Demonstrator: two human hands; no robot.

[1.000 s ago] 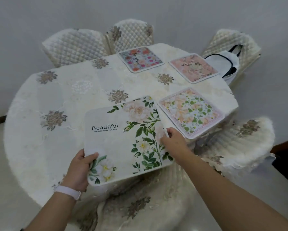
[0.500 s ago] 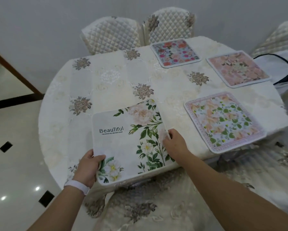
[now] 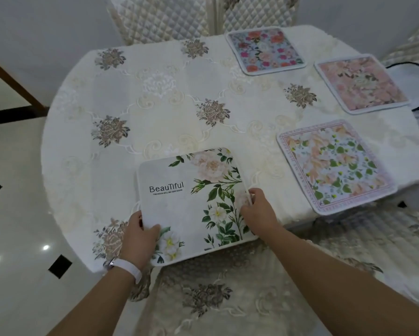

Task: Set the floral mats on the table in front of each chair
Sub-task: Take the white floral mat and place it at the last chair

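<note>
Observed: the white rectangular mat printed with "Beautiful", green leaves and pale roses (image 3: 191,204) sits at the near edge of the round table under a cream embroidered cloth (image 3: 155,105). Its near border lies level with or just over the table edge. Whether it rests fully flat cannot be told.

Grip: the left hand (image 3: 137,236), with a white wristband (image 3: 128,267), holds the near-left corner, thumb on top. The right hand (image 3: 259,212) pinches the right edge, fingers curled round it.

Already laid: 3 mats on the right half of the table, well apart from one another. These are the blue mat with red blooms (image 3: 265,50), the pink floral mat (image 3: 361,83) and the peach-and-green leafed mat with a pink border (image 3: 334,166).

Assessment: the 4th mat is being positioned before the near cloth-draped chair (image 3: 215,299). The next move calls for sliding it slightly inward, squaring it, then letting go with both hands. The far-left quilted cream chair (image 3: 160,18) has no mat before it.
</note>
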